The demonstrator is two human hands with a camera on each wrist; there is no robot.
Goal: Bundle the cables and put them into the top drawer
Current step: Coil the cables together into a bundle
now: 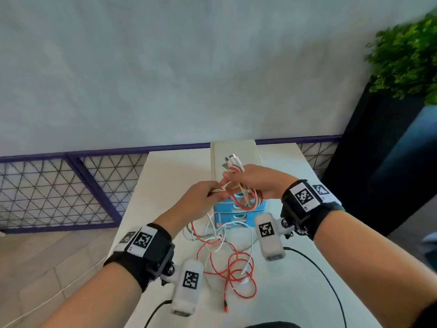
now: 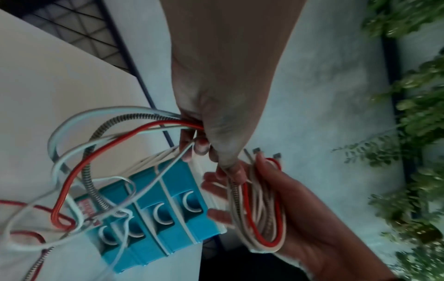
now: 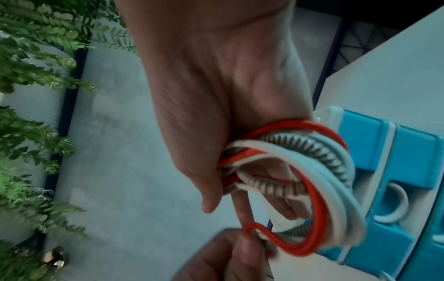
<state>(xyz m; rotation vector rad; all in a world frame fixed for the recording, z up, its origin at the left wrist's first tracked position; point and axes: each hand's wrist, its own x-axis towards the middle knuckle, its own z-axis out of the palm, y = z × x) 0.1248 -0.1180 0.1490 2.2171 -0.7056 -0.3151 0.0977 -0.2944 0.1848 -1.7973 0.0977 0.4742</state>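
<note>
Midway through bundling, the right hand (image 1: 256,183) gripped the coiled cables (image 2: 260,211) while the left hand (image 1: 203,197) pinched the loose strands, so further winding seemed needed next.

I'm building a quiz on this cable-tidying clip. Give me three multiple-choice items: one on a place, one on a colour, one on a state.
1. Where is the coiled part of the cables?
A. in the right hand
B. inside a drawer
C. on the floor

2. What colour are the drawer fronts?
A. yellow
B. blue
C. black

3. What state are the drawers in?
A. all closed
B. top one pulled out
C. removed

Key: 1 A, the right hand grips the coil while the left hand pinches the strands; 2 B, the drawer unit has blue fronts; 3 A, every front sits flush in the left wrist view.
</note>
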